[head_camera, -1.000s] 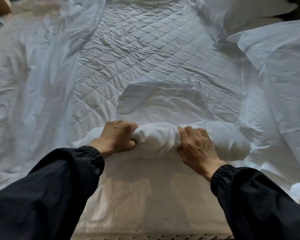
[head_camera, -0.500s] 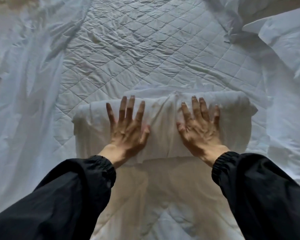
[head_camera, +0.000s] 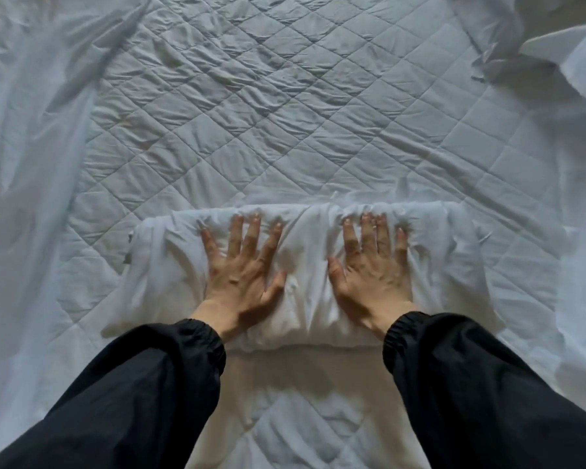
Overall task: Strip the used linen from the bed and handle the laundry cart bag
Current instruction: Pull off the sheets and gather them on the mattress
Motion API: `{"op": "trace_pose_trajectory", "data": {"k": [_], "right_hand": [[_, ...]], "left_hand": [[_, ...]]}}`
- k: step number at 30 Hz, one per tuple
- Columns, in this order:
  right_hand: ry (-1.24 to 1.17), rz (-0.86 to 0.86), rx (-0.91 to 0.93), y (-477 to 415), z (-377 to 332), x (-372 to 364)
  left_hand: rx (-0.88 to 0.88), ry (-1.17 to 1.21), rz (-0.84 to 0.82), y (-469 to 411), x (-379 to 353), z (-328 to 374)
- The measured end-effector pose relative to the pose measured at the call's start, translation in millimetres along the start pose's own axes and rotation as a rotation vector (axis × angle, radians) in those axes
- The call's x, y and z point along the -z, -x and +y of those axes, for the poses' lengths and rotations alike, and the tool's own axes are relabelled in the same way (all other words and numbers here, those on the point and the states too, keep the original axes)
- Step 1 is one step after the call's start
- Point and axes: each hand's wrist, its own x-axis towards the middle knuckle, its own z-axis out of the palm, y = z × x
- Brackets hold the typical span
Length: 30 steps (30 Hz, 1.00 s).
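Hands flat on the linen, seen from the head camera: the left hand (head_camera: 241, 272) and the right hand (head_camera: 372, 272) lie palm-down, side by side, on top of the rolled sheet (head_camera: 307, 262). On the left hand the fingers (head_camera: 234, 236) are straight and spread apart, thumb out to the side. On the right they are straight too, fanned a little less, tips sinking into the cloth at the roll's far edge. It's a flat press, palms and fingers on the fabric.

The roll is a white, puffy bundle lying crosswise in the lower middle of the bed (head_camera: 521, 204). It rests on the quilted mattress pad (head_camera: 285, 96), which shows bare and creased beyond it. Black sleeves (head_camera: 132, 394) with elastic cuffs run up from the bottom corners to both wrists. Loose white linen (head_camera: 24, 170) is heaped along the left side. A crumpled white pile (head_camera: 555, 52) sits at the top right corner, well apart from the roll.
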Motion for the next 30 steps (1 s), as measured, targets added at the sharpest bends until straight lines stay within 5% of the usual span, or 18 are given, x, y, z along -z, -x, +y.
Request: {"op": "trace_pose_trajectory", "data": {"k": [30], "right_hand": [[0.038,0.126,0.092,25.7,-7.1,-19.5]], "left_hand": [[0.033,0.083,0.040,27.2,-6.5,9.0]]}}
